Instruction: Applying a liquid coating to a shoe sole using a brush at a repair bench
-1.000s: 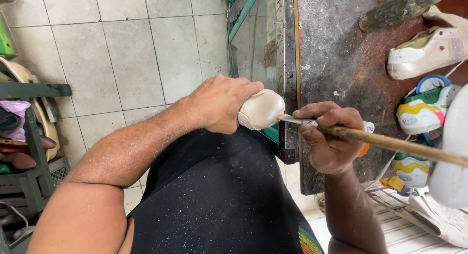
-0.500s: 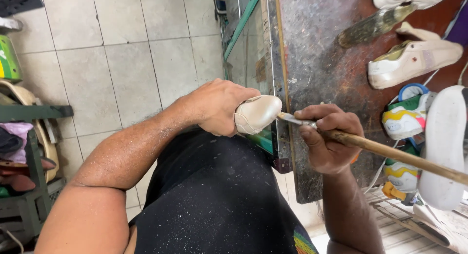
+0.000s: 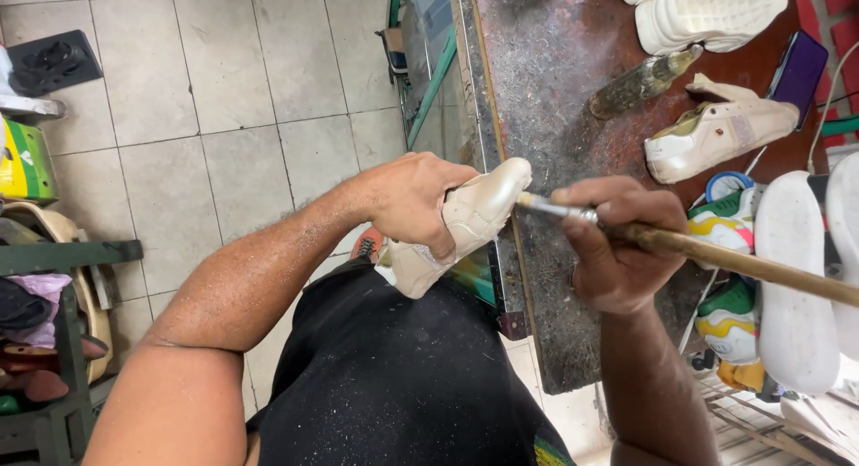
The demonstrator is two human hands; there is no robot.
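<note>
1. Left hand (image 3: 413, 200) is wrapped tight around a small cream shoe (image 3: 465, 223), smooth and glossy, rounded toe poking out past the fingers toward the bench.
2. Right hand (image 3: 617, 247) pinches a long wooden-handled brush (image 3: 716, 256); the metal ferrule and tip reach across to touch the shoe's toe.
3. Under the right hand sits a rough, scuffed dark workbench (image 3: 555, 99), speckled all over.
4. Beyond the right hand: a grimy glass bottle (image 3: 640, 81) lying flat, plus a cream sneaker (image 3: 716, 131) with a chunky sole.
</note>
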